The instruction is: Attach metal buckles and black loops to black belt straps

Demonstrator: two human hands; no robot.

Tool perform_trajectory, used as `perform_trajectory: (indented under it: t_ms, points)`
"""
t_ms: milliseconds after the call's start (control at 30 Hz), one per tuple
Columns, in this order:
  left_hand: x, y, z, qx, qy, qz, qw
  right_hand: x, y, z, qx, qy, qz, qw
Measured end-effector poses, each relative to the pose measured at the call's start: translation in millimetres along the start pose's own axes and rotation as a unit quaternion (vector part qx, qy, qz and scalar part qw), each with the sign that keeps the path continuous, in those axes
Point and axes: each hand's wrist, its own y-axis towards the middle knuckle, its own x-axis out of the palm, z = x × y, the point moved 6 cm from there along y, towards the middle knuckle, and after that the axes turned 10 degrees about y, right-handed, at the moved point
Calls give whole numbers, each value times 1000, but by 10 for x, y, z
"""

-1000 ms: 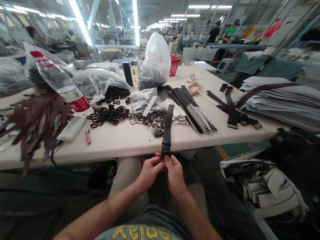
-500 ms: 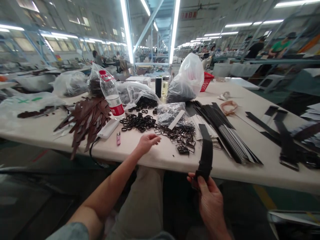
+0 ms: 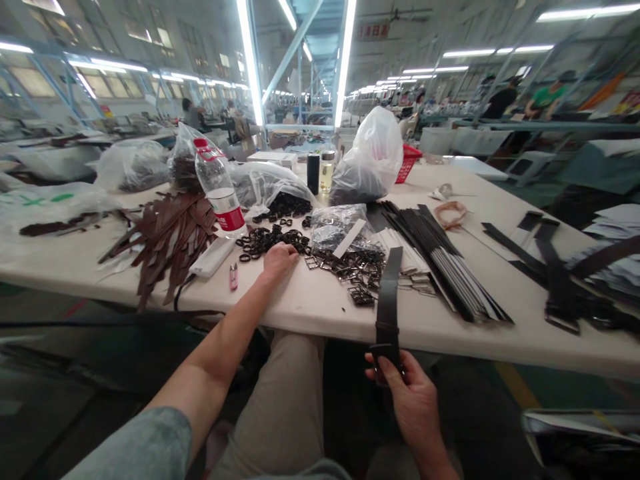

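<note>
Head camera, at the left edge of the frame: a clear plastic bag (image 3: pixel 55 197) with green marks lies on the pale tabletop (image 3: pixel 310 310). Right of it, left of the frame's centre, a heap of brown strips (image 3: pixel 167 230) spreads out, its near ends hanging toward the front edge. A bottle with a red cap (image 3: pixel 220 190) stands just beside the heap, and in front of it lie a white block (image 3: pixel 214 259) and pink snips (image 3: pixel 233 277).

Near the middle of the frame, the left hand (image 3: pixel 280 259) is at the near side of a pile of black loops (image 3: pixel 265 239), its fingers bunched close together; whether they pinch a loop cannot be told. Just right of that pile come metal buckles (image 3: pixel 357 268), with a clear packet (image 3: pixel 337 227) behind them and a tall white bag (image 3: pixel 370 157) farther back.

Right of centre, low in the frame, the right hand (image 3: pixel 414 395) grips the lower end of a dark strap (image 3: pixel 388 293), thumb on top; the strap rises upright in the frame, its upper part in front of the tabletop.

Farther right lie a bundle of black strips (image 3: pixel 445 260) and an orange-brown coil (image 3: pixel 450 215), then several black belts (image 3: pixel 555 280) near the right edge.
</note>
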Motion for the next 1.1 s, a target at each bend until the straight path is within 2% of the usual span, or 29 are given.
perform_trajectory:
  t_ms: [133,300,333,433,467,533,633,800,1100]
  points:
    - [51,-275,27,-12,-137,-30,990,9,-2,-50,-8,-8,13,1000]
    - [274,-1036,135,-39,-279,-123,951,119,-26,-134,-27,-16,7,999]
    - [324,-1211,164,-52,-309,-145,939,155,-39,-157,-30,-18,2,999]
    - [472,-1675,257,-113,-425,-216,871,274,-92,-248,-47,-35,-12,998]
    - [503,-1789,295,-120,-443,-233,857,307,-109,-279,-53,-43,-14,998]
    - [548,-1948,364,-112,-443,-259,851,353,-135,-329,-66,-57,-16,996]
    - [603,-2063,432,-87,-422,-289,855,371,-154,-356,-83,-85,-24,993]
    - [652,-2099,497,-47,-397,-292,869,338,-180,-303,-99,-125,-35,987]
    - [712,-2184,565,-44,-397,-299,867,359,-224,-249,-70,-100,-63,991]
